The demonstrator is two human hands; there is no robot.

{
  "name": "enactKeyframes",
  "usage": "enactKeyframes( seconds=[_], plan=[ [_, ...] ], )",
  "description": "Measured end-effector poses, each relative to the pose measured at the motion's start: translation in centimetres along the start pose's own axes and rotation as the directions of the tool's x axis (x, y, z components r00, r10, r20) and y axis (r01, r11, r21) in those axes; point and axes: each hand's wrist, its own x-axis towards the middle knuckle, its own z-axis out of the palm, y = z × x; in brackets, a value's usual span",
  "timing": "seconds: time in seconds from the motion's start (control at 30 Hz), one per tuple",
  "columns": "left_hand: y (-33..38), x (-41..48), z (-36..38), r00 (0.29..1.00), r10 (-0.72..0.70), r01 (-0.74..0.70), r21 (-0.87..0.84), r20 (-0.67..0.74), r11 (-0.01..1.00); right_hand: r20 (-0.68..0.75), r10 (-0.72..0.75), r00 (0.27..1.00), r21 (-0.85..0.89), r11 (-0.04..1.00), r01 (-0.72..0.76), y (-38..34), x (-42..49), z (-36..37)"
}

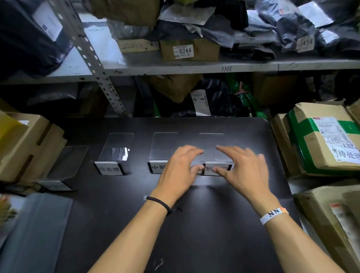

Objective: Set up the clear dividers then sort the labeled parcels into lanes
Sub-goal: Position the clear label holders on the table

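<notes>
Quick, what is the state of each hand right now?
Left hand: pinches the left edge of the clear divider.
Right hand: pinches the right side of the same divider, though it is a little blurred.

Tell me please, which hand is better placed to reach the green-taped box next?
Right, probably: both hands hold the rightmost divider, but the right hand is nearer the green-taped box; the left hand would cross over.
</notes>
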Motion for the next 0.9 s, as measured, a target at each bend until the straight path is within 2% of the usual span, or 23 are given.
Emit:
enactKeyframes(
  seconds=[0.2,0.33,0.43,0.57,0.67,0.77,0.9],
  plan=[
    [-2.9,-4.0,-9.7,0.986,-0.034,0.042,0.046,-0.164,0.998,-0.113,-0.193,0.975,0.322,0.921,0.219,-11.3,1.3,0.6],
    [-8.8,-8.8,-18.1,0.939,-0.167,0.222,0.162,-0.301,0.961,-0.056,-0.262,0.963,0.487,0.835,0.256,-22.3,1.4,2.5],
    [-13.5,-12.2,-23.4,0.915,-0.269,0.347,0.251,-0.300,0.903,0.027,-0.317,0.948,0.526,0.811,0.256,-29.6,1.1,4.9],
    [-18.4,-14.0,-27.7,0.890,-0.438,0.455,0.331,-0.130,0.827,0.249,-0.332,0.910,0.427,0.881,0.204,-36.6,0.8,8.6],
    [-20.4,-13.1,-28.4,0.885,-0.465,0.419,0.423,0.007,0.803,0.363,-0.290,0.885,0.298,0.937,0.184,-39.2,1.0,11.1],
    [-21.2,-12.0,-28.0,0.872,-0.477,0.346,0.549,0.113,0.761,0.425,-0.285,0.859,0.180,0.957,0.228,-40.5,1.3,12.9],
    [-22.2,-11.9,-27.2,0.863,-0.490,0.310,0.638,0.123,0.705,0.409,-0.288,0.866,0.136,0.958,0.254,-40.8,1.7,14.4]
  ],
)
